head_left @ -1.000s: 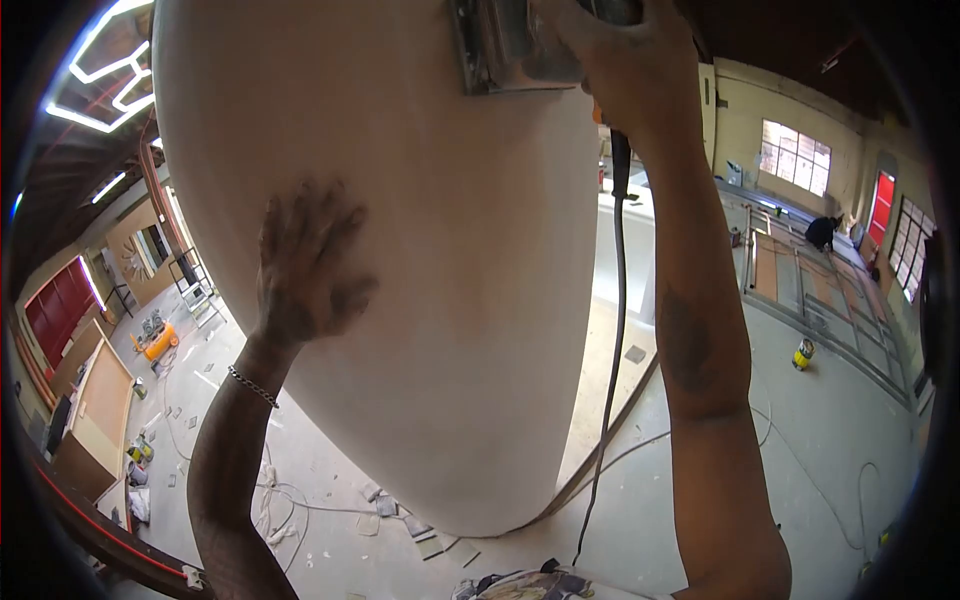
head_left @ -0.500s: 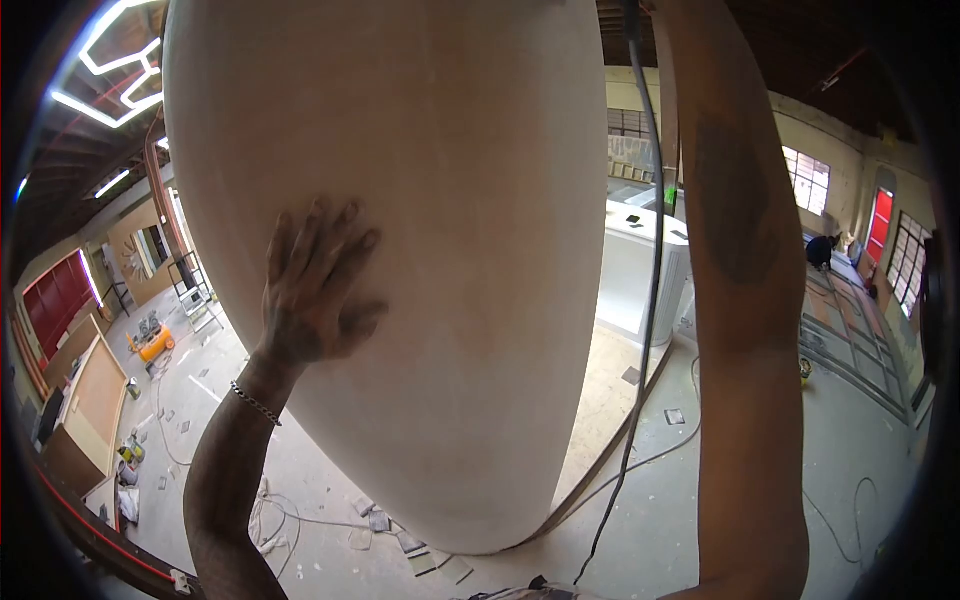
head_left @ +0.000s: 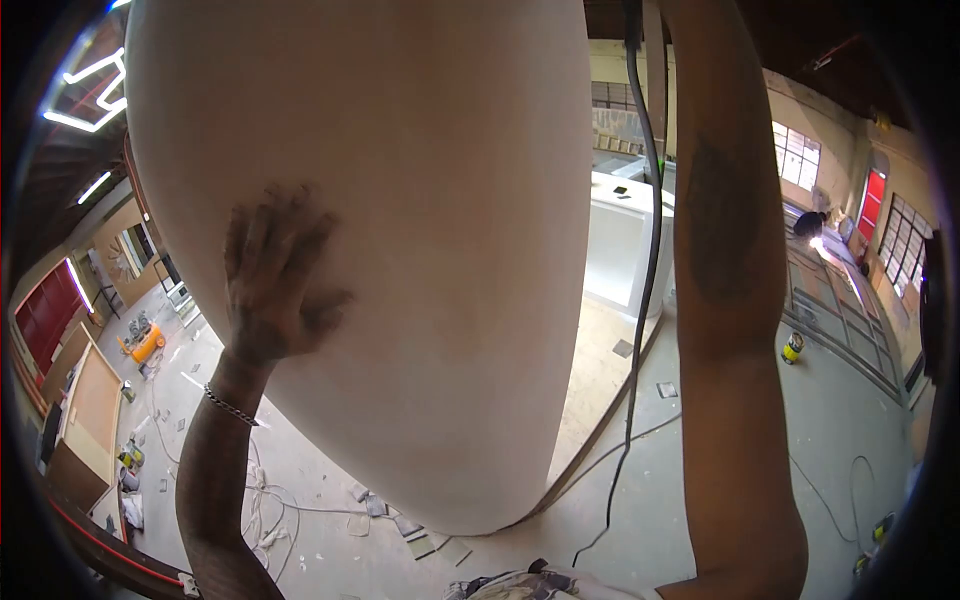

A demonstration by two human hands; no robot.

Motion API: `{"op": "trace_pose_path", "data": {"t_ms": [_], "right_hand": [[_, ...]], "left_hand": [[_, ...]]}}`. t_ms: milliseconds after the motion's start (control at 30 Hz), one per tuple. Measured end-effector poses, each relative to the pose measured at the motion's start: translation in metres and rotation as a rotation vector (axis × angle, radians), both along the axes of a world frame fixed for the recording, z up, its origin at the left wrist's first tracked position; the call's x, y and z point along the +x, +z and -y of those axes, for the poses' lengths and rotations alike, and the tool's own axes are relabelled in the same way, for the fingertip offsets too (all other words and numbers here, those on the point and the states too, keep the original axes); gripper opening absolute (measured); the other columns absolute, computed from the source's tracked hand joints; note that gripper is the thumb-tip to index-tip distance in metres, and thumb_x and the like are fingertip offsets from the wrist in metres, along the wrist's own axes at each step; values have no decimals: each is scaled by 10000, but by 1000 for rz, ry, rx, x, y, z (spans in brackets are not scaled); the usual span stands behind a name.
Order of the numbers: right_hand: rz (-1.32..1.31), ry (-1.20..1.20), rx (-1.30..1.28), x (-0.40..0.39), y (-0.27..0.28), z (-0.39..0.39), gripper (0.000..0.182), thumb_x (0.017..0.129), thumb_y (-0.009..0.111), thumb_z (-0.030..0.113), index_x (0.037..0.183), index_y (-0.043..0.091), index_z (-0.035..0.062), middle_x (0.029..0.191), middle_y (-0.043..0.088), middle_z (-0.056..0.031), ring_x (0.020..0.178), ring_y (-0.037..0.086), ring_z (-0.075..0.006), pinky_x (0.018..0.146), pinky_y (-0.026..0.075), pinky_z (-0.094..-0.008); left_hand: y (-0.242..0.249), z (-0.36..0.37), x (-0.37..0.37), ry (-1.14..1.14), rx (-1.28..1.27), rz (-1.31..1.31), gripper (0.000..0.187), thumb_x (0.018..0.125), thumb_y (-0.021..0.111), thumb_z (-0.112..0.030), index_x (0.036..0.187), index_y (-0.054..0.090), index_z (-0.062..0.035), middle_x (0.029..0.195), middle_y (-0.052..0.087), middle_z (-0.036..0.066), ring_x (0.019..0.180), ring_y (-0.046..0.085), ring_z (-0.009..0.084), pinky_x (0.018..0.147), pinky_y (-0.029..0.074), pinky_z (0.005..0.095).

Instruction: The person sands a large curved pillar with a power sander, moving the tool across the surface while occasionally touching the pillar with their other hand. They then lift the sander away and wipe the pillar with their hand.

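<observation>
One large white curved form (head_left: 400, 200), one hanging black cord (head_left: 645, 200), one yellow can (head_left: 792, 347), one orange machine (head_left: 143, 345)

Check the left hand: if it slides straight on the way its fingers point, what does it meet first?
Nothing separate, as far as visible. The left hand lies flat on the big white curved form, fingers pointing up; straight on is only more of that bare surface, up to the picture's top edge.
</observation>
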State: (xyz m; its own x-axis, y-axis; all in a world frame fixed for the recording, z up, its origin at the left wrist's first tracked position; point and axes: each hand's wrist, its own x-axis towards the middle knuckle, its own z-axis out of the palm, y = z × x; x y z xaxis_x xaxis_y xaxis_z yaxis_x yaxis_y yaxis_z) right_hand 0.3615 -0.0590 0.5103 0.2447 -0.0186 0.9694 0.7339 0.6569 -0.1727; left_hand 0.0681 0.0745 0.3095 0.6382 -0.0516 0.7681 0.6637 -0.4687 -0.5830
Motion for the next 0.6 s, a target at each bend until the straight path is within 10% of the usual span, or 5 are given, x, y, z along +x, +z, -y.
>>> {"op": "trace_pose_path", "data": {"t_ms": [333, 600], "right_hand": [[-34, 322, -87, 36, -114, -16, 426, 846, 784, 193, 1179, 606, -4, 901, 670, -57, 715, 623, -109, 639, 532, -283], [-18, -30, -59, 42, -230, -24, 696, 697, 876, 184, 1318, 572, 98, 1067, 617, -125, 931, 670, -270, 799, 560, -378]], "left_hand": [[-1, -9, -1, -4, 66, -1, 662, 845, 644, -484, 1371, 609, -83, 1516, 485, 165, 1452, 367, 410, 1193, 216, 590], [1, -13, 0, 15, 168, -41, 681, 926, 548, -482, 1435, 527, -30, 1517, 472, 213, 1450, 365, 431, 1190, 233, 596]]}}
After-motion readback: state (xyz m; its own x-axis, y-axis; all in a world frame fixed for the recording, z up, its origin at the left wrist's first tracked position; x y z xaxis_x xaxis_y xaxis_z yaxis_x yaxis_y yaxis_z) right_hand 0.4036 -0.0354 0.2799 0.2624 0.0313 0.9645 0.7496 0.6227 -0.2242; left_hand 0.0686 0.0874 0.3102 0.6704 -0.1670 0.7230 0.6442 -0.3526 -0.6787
